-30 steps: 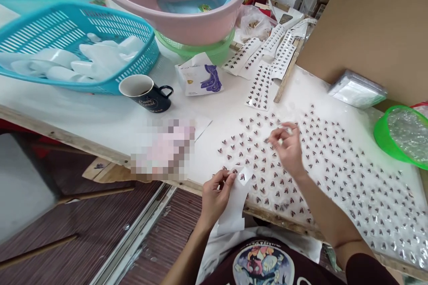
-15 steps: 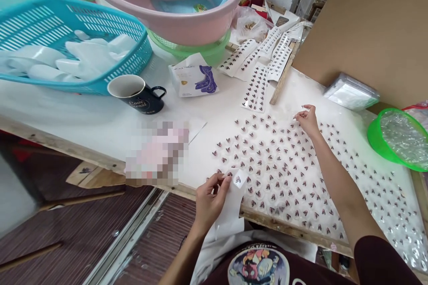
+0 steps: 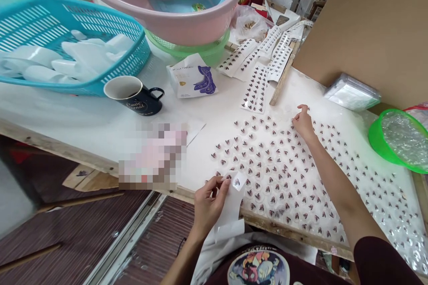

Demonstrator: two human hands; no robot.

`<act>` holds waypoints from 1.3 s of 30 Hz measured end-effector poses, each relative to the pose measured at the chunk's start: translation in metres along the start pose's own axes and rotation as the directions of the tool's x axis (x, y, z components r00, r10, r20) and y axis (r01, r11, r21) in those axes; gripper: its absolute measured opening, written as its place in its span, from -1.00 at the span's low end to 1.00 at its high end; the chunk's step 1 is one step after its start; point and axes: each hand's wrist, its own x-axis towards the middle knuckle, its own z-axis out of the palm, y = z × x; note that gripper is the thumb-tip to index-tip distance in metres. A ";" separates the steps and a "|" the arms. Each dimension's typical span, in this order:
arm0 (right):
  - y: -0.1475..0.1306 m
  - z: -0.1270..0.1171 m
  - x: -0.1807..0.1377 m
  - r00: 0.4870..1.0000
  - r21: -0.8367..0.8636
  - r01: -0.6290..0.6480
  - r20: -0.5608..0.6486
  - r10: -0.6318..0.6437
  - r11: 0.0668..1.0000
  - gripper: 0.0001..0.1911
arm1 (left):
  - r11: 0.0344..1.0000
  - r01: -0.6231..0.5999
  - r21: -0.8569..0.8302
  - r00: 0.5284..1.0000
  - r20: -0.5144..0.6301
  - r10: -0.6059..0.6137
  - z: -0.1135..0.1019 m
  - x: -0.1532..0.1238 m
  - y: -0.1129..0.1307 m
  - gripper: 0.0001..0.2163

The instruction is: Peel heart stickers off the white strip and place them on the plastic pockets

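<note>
Near the table's front edge, my left hand [image 3: 210,198] is closed, thumb and fingers pinching a white sticker strip [image 3: 230,209]. A small printed motif shows near the strip's upper end, and its lower part hangs below the table edge. Farther back, my right hand [image 3: 303,124] reaches over rows of clear round pieces [image 3: 267,173], each bearing a small dark-and-pink print. Its fingers are bent but apart, with the lower fingertips at the tabletop near one print. Anything tiny at those fingertips is too small to make out.
Printed sticker sheets [image 3: 256,89] lie by a wooden strip [image 3: 284,75]. On the left are a dark mug [image 3: 143,102], a white-and-purple box [image 3: 192,80], a blue basket [image 3: 130,62] and a pink basin [image 3: 187,26]. A green bowl [image 3: 377,138] stands right; brown cardboard [image 3: 334,31] rises behind.
My right hand has shifted slightly left, and its fingers are drawn a little closer together. My left hand keeps its pinch on the sticker strip, almost unmoved.
</note>
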 end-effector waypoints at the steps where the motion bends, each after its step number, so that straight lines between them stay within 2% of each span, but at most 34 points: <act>1: -0.001 0.000 0.000 1.000 -0.027 -0.001 -0.004 0.000 1.000 -0.45 | 1.000 -0.003 -0.001 1.000 0.003 0.003 0.000 0.000 0.000 -0.80; 7: 0.000 0.001 0.001 0.999 -0.116 -0.036 -0.044 0.031 0.993 -0.46 | 1.000 -0.018 0.006 1.000 -0.001 0.018 -0.001 -0.001 0.000 -0.80; 11: 0.007 -0.004 0.002 0.993 -0.052 -0.087 -0.080 0.083 0.995 -0.48 | 1.000 -0.026 0.007 1.000 0.000 0.026 -0.001 -0.001 0.001 -0.82; 16: 0.017 -0.018 0.014 0.985 0.045 -0.116 -0.125 0.121 0.992 -0.79 | 0.999 -0.044 -0.004 0.999 -0.005 0.044 0.000 0.000 0.001 -0.84; 18: 0.021 -0.023 0.021 0.980 0.075 -0.127 -0.141 0.137 0.989 -0.82 | 0.999 -0.048 -0.004 0.999 -0.007 0.048 0.000 0.000 0.001 -0.83; 26: 0.029 -0.015 0.038 0.979 0.195 -0.194 -0.022 0.203 0.961 -0.84 | 0.998 -0.059 0.010 0.998 -0.015 0.059 0.002 0.000 0.001 -0.83; 31: 0.026 -0.012 0.039 0.974 0.187 -0.217 -0.024 0.225 0.958 -0.86 | 0.998 -0.059 0.008 0.998 -0.015 0.059 0.001 0.000 0.000 -0.84; 39: 0.024 -0.018 0.037 0.972 0.178 -0.233 0.004 0.236 0.956 -0.80 | 0.998 -0.053 0.018 0.998 -0.019 0.054 0.002 0.001 0.000 -0.83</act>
